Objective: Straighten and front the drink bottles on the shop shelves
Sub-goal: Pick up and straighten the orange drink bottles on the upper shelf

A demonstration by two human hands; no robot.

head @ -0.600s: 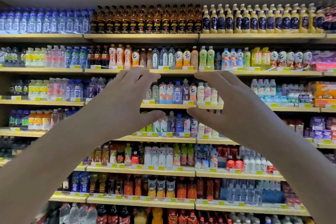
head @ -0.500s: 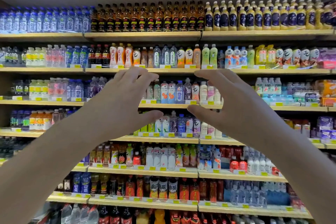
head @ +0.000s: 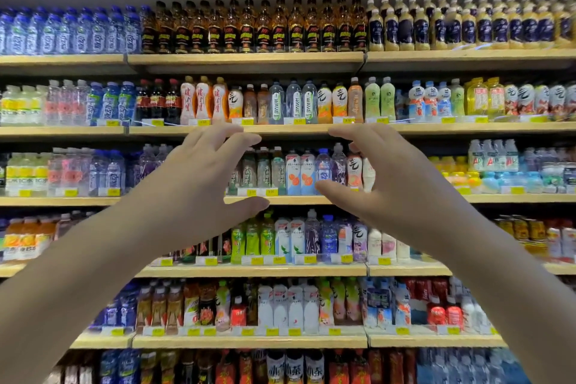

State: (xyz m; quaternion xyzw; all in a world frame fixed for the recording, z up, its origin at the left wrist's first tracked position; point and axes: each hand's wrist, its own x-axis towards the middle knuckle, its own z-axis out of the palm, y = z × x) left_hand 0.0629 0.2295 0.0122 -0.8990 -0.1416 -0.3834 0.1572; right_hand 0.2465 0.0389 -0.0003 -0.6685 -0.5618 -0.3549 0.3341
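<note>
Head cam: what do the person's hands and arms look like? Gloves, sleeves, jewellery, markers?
Both the left hand and the right hand are bare: no gloves, rings, tape or markers on the fingers. Both forearms are uncovered to the frame edge, with no sleeve, watch or wristband showing. No cables or sensors attached.

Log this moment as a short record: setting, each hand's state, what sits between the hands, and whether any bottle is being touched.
setting: shop shelves stocked with rows of drink bottles
left hand: raised, fingers spread, empty
right hand: raised, fingers spread, empty
between the hands: third shelf's bottles, among them two white bottles with orange fruit and a blue-capped clear bottle
contact: neither hand grips a bottle; whether fingertips touch any cannot be told
shelf above the hands: three clear bottles marked WAVE
</note>
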